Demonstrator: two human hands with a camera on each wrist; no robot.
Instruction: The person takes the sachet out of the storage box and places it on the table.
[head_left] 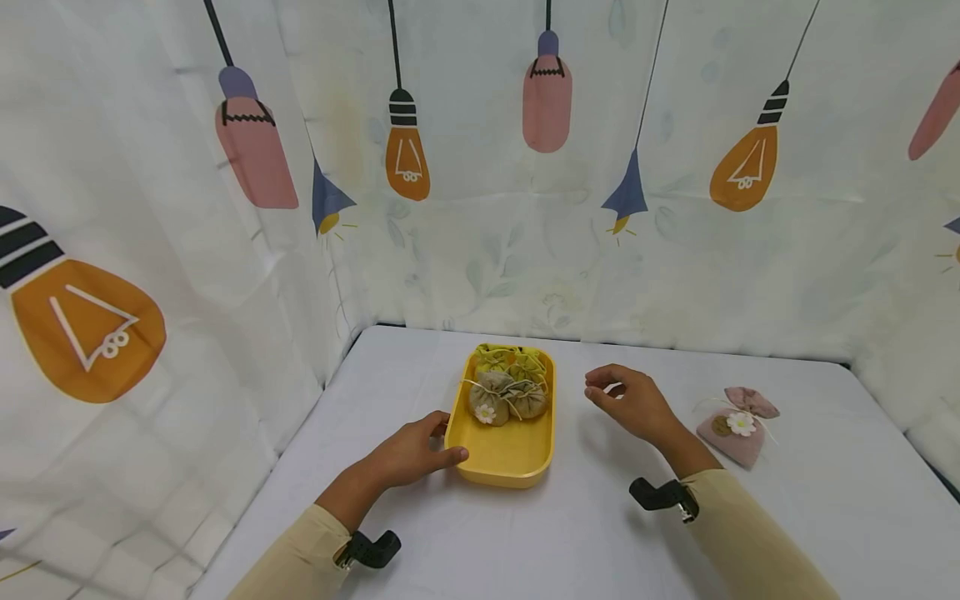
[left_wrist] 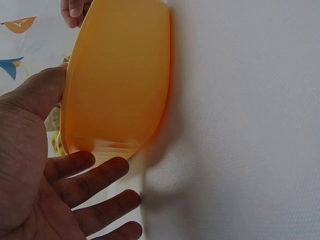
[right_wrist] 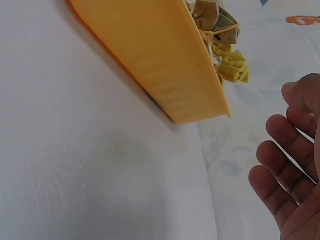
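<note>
A yellow tray holds several small drawstring pouches at its far end. Two are olive-beige, one bearing a white flower; behind them lie bright yellow-green pouches. At the tray's left side, my left hand rests its thumb on the rim, its other fingers spread out along the outside. In the left wrist view these fingers are nearly straight. My right hand hovers to the right of the tray, fingers loosely bent and holding nothing. Further right lies a pink pouch with a white flower and a brown button-like patch.
A white cloth covers the table. Behind it and along the left hangs a pale curtain printed with lamps and bulbs. Each wrist wears a black camera mount, such as the one on the right wrist.
</note>
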